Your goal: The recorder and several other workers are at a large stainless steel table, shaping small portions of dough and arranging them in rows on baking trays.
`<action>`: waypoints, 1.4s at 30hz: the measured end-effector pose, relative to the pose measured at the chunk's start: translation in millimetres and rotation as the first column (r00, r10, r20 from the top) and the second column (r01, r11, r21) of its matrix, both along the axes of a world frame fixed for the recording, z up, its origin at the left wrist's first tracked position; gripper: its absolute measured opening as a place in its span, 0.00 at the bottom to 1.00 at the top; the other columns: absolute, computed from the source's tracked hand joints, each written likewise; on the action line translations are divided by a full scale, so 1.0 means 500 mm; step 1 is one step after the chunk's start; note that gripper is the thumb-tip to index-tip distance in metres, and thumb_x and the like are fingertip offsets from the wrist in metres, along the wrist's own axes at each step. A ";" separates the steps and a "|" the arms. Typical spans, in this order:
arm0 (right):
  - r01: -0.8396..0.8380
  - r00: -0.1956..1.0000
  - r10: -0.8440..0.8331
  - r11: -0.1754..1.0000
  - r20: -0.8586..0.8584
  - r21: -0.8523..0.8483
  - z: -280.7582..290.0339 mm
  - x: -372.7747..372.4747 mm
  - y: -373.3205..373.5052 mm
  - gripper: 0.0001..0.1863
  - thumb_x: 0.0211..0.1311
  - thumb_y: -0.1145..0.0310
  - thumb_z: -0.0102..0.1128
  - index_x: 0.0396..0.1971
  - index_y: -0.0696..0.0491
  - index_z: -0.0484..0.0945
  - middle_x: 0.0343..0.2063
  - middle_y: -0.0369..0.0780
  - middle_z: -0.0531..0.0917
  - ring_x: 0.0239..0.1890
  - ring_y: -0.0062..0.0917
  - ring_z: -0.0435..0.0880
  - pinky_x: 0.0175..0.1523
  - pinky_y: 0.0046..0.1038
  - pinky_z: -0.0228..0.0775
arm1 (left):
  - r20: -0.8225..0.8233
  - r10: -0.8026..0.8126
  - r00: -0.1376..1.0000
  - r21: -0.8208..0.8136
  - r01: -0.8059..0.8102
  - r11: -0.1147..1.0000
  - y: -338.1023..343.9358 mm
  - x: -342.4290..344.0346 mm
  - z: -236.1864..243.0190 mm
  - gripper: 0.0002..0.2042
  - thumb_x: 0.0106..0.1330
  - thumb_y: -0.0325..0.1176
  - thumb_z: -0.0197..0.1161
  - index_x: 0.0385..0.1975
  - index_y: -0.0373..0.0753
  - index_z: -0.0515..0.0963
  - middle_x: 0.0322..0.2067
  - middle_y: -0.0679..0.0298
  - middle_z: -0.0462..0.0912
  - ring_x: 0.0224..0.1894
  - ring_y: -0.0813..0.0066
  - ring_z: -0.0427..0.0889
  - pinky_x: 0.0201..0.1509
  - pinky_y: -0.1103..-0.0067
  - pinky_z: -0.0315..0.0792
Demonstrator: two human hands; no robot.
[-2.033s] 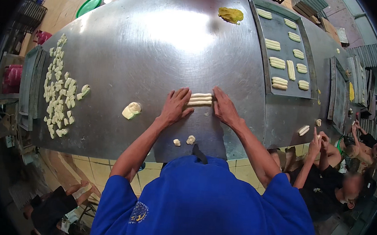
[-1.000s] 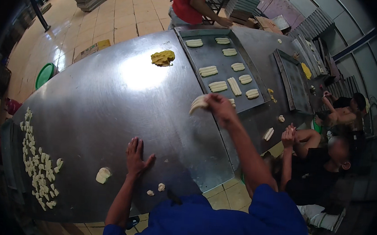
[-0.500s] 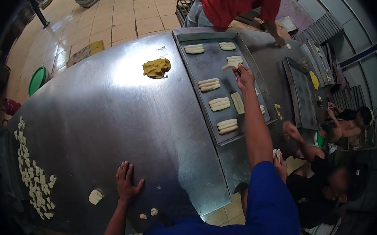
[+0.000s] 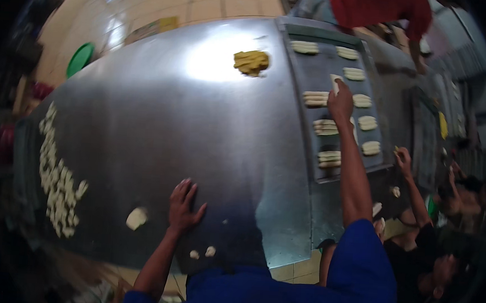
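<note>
Right hand (image 4: 341,102) had gone from the tabletop out over the tray (image 4: 306,71) since the first frame; in the last half second the dough piece (image 4: 334,83) had swung from sideways to pointing at the tray's far end. Likely still being placed, not yet released. Right fingers were pinching it; grip detail blurred. Piece was over the mid-tray, between the two columns of dough rolls (image 4: 315,99); couldn't tell if it touched the tray. Looked pale, narrow, smooth, mostly hidden by the hand. Left hand (image 4: 184,208) lay flat on the table (image 4: 187,136), thumb out, fingers slack, holding nothing, right of a dough lump (image 4: 136,218).
</note>
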State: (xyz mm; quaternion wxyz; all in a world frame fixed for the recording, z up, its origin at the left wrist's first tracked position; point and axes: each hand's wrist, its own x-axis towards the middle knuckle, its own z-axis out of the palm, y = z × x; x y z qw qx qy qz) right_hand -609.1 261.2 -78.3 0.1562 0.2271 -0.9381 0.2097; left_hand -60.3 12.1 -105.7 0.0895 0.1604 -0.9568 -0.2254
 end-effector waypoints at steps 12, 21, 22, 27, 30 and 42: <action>-0.544 0.230 0.692 0.674 0.684 -0.500 0.011 0.821 -0.404 0.21 0.65 0.58 0.69 0.51 0.57 0.84 0.44 0.47 0.89 0.40 0.33 0.90 0.49 0.33 0.81 | -0.208 0.252 0.945 0.340 -0.171 0.925 0.083 0.147 0.085 0.18 0.66 0.36 0.69 0.54 0.39 0.81 0.58 0.55 0.81 0.61 0.55 0.79 0.65 0.65 0.73; -0.776 0.328 0.849 0.492 0.413 -0.394 -0.049 1.195 -0.549 0.20 0.63 0.62 0.67 0.53 0.55 0.82 0.43 0.50 0.85 0.47 0.44 0.85 0.55 0.41 0.75 | -0.245 0.715 0.655 0.094 -0.718 0.690 -0.148 0.441 0.019 0.13 0.71 0.31 0.60 0.52 0.38 0.82 0.53 0.56 0.84 0.55 0.55 0.79 0.61 0.66 0.73; -0.783 0.332 0.851 0.489 0.406 -0.385 -0.044 1.200 -0.555 0.20 0.63 0.62 0.67 0.53 0.55 0.82 0.43 0.50 0.85 0.47 0.44 0.85 0.55 0.41 0.75 | -0.175 0.678 0.714 0.100 -0.672 0.734 -0.159 0.451 0.006 0.13 0.71 0.30 0.60 0.52 0.39 0.82 0.53 0.56 0.83 0.57 0.54 0.78 0.62 0.65 0.72; -0.656 0.397 0.706 0.665 0.587 -0.356 -0.015 1.106 -0.504 0.16 0.64 0.63 0.67 0.47 0.57 0.85 0.43 0.48 0.84 0.42 0.39 0.85 0.53 0.37 0.77 | -0.115 0.638 0.761 0.113 -0.629 0.770 -0.169 0.467 -0.009 0.16 0.69 0.29 0.60 0.56 0.39 0.80 0.54 0.57 0.82 0.57 0.52 0.77 0.63 0.65 0.72; -0.508 0.618 0.624 0.781 0.478 -0.363 0.054 0.996 -0.403 0.14 0.64 0.64 0.70 0.46 0.56 0.86 0.45 0.48 0.85 0.38 0.27 0.85 0.44 0.28 0.79 | -0.106 0.673 0.732 -0.003 -0.677 0.736 -0.149 0.457 0.013 0.17 0.69 0.31 0.61 0.58 0.39 0.80 0.56 0.54 0.81 0.58 0.51 0.77 0.63 0.63 0.72; 0.455 -0.184 0.809 0.573 0.558 -0.682 0.222 0.923 -0.209 0.24 0.74 0.61 0.61 0.65 0.54 0.69 0.38 0.35 0.84 0.24 0.11 0.71 0.28 0.17 0.62 | -0.477 0.142 0.868 0.600 0.203 0.774 0.002 0.054 0.221 0.24 0.68 0.30 0.68 0.65 0.48 0.77 0.71 0.56 0.70 0.71 0.58 0.71 0.70 0.67 0.69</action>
